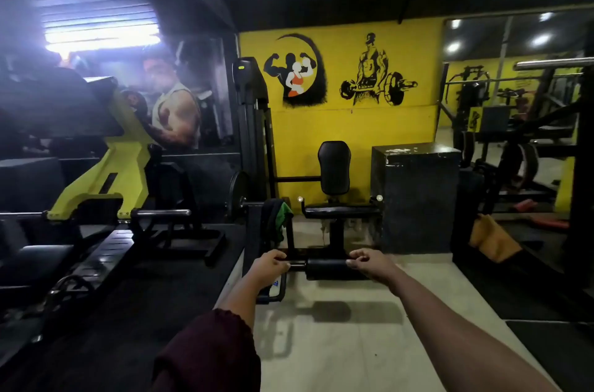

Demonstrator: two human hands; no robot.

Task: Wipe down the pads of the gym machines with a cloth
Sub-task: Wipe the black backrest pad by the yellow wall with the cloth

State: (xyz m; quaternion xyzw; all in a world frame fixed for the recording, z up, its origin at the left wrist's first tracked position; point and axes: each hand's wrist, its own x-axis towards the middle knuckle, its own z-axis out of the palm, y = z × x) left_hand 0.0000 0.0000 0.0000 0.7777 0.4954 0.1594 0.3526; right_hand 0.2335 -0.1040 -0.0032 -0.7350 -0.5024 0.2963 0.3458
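- Gripping the bar (297, 264) with left hand (270, 264), clasping the roller pad (326, 266) end with right hand (366, 261).
- Reach for green cloth (284, 218), draped unheld just above left hand.
- Wipe right round the pad, other hand steadying.

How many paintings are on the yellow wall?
2: the flexing pair in a circle on the left, the barbell lifter to its right. Others may be hidden.
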